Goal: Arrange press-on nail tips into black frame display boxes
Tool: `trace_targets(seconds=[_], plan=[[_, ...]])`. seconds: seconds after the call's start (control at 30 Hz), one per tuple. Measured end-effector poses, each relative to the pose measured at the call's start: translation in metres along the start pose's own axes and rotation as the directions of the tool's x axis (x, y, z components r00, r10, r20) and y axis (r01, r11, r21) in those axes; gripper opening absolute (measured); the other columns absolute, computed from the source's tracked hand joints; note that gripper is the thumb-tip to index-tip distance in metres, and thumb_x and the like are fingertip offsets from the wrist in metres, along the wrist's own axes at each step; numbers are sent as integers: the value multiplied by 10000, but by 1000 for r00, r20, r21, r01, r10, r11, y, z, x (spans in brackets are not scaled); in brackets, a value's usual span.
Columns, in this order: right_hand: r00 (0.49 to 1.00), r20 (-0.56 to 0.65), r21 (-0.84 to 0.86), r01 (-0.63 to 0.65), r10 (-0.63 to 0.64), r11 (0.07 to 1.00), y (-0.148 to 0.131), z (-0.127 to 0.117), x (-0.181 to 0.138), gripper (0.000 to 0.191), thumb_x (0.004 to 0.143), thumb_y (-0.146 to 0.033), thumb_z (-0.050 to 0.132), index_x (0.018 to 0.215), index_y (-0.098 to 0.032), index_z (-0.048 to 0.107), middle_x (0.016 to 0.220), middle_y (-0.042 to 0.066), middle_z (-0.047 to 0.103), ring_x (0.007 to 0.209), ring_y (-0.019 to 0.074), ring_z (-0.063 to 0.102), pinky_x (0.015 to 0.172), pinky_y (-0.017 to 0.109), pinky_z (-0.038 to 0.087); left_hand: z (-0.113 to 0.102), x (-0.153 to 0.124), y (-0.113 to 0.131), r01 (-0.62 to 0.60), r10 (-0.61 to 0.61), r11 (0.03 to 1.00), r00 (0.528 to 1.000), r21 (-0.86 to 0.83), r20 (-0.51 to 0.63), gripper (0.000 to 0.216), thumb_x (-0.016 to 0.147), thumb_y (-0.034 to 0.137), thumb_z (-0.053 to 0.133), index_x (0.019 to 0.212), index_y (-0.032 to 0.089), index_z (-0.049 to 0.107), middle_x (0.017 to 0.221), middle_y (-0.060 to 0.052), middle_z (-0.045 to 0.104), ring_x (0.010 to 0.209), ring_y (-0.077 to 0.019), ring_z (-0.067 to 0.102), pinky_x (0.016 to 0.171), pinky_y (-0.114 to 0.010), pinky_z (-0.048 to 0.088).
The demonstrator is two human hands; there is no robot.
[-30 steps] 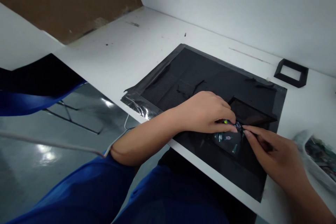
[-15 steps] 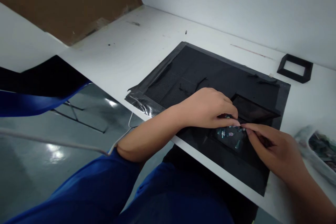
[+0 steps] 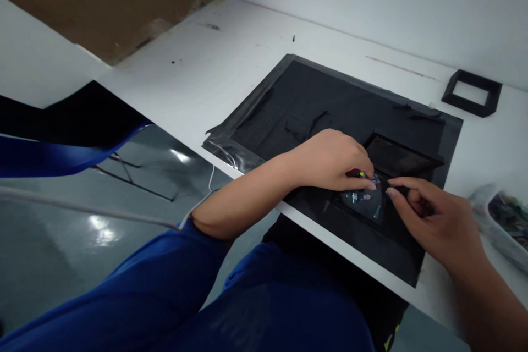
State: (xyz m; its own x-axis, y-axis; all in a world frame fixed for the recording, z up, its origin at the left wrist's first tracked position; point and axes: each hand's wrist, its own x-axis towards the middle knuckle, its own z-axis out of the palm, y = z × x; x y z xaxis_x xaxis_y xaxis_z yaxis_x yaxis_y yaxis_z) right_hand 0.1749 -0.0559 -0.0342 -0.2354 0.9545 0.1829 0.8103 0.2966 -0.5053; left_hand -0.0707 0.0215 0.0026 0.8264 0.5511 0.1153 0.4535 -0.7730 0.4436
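Observation:
A black mat (image 3: 330, 104) is taped to the white table (image 3: 214, 71). On its near right part lies a small dark circuit board (image 3: 365, 203) with shiny parts. My left hand (image 3: 330, 159) rests on the mat with its fingers curled, pinching a tiny piece with a green tip at the board's top edge. To the right, my right hand (image 3: 429, 217) has its fingertips drawn together just beside the board; I cannot make out what they hold. A dark rectangular tray (image 3: 402, 157) sits right behind the board.
A black square frame (image 3: 472, 92) lies at the far right of the table. A clear bag with small parts (image 3: 501, 223) sits at the right edge. A brown board (image 3: 115, 0) stands at the back left. A white cable (image 3: 206, 187) hangs below the table edge.
Both hands stay at the board. The right hand's fingers have curled in and drawn slightly back from the left fingertips. The camera has shifted a little, moving everything up in the picture.

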Motion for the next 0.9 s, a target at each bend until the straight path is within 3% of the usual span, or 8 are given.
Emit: trace_targets(seconds=[0.2,0.37,0.7,0.9], plan=[[998,58,1,13,-13,1000,7,0,-3,299,935,-502,591,1032,-271,753,572,-59,450,492,79,450,491,230,357,6,2,1,-3,-1,998,998,59,66,225,949,382,592,1026,271,771,1002,2,786,874,-148,700,691,-280,410],[999,5,-57,-40,41,998,6,1,-1,292,930,-512,605,1007,-270,750,556,-63,455,477,80,463,485,234,355,9,4,3,11,-20,991,998,131,68,234,954,380,571,1005,268,770,999,-1,786,919,-183,708,709,-302,411],[997,-33,-97,-79,76,992,-1,0,0,284,925,-509,605,908,-258,737,511,-67,399,441,81,447,460,240,320,19,6,10,84,-84,964,996,251,-11,253,946,391,533,880,217,705,823,-20,761,787,-184,692,579,-293,280],[991,-39,-79,-129,127,988,-5,0,0,288,917,-507,608,836,-240,676,522,-64,455,451,87,472,469,236,333,21,7,13,109,-102,957,994,269,-41,252,941,389,537,874,200,690,801,-18,752,721,-168,672,532,-300,186]])
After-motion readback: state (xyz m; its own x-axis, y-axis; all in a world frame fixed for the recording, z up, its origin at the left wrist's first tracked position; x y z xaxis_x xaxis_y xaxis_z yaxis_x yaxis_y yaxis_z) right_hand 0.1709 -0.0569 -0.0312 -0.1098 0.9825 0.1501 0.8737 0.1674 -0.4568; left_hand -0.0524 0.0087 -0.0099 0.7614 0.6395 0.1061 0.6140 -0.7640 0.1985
